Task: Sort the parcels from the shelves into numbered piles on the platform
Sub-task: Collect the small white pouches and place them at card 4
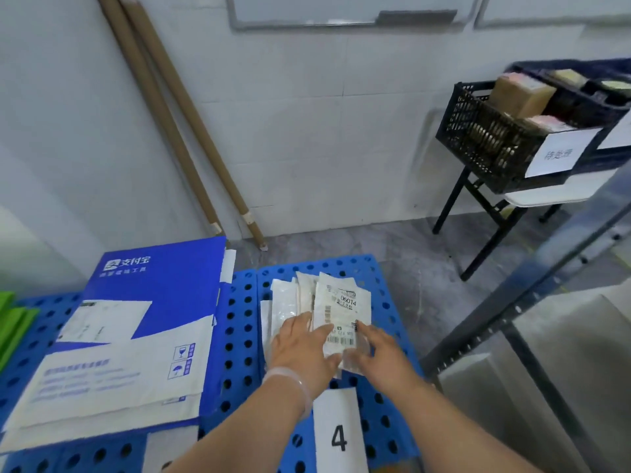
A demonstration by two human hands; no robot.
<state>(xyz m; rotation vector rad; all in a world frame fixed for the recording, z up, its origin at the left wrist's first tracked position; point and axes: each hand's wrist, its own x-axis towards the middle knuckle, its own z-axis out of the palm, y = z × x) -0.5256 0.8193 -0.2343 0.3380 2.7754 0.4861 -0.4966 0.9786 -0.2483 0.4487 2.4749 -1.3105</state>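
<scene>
Parcel (344, 303) lies between left hand (303, 348) and right hand (379, 353).

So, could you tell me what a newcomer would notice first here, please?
The left hand and right hand touch a pile of white parcels on the blue platform, just beyond a card marked 4. Large blue-and-white packages lie to its left; a black crate sits at upper right.

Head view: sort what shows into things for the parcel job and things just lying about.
For the job: pile of white parcels, top parcel marked 06014, number 4 card, blue platform, blue mailers, left hand, right hand.
Lying about: cardboard tubes, black crate, folding table, whiteboard.
</scene>
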